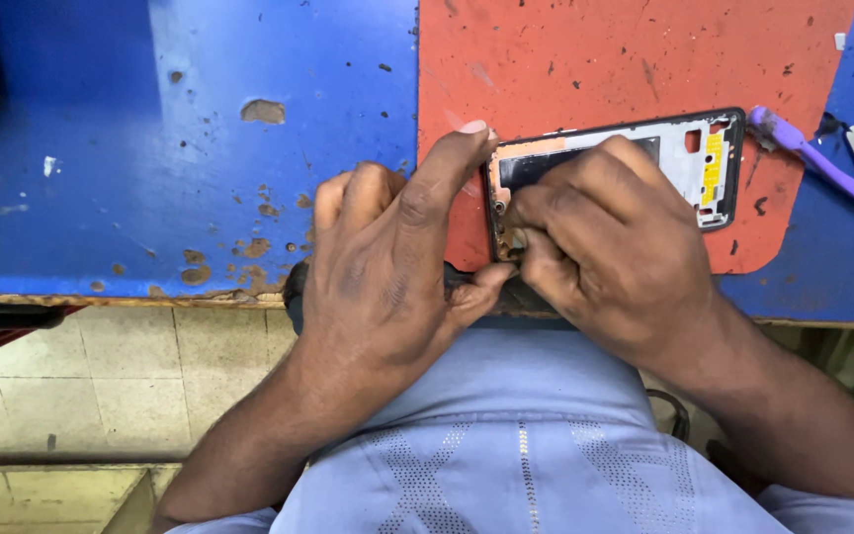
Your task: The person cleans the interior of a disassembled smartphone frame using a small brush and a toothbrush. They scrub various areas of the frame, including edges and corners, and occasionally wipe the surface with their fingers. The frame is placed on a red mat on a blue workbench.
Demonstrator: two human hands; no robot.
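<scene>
Phone frame [684,148] is pinned on red mat [625,59] by left hand [387,257]. Right hand [605,247] is pinched at its corner; what is held cannot be told. Frame should be kept flat.

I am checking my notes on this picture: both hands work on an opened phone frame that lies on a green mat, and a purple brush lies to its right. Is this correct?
Not quite: the mat is red-orange, not green, as the head view shows. The rest holds: the left hand and right hand work on the opened phone frame, and the purple brush lies to its right.
</scene>
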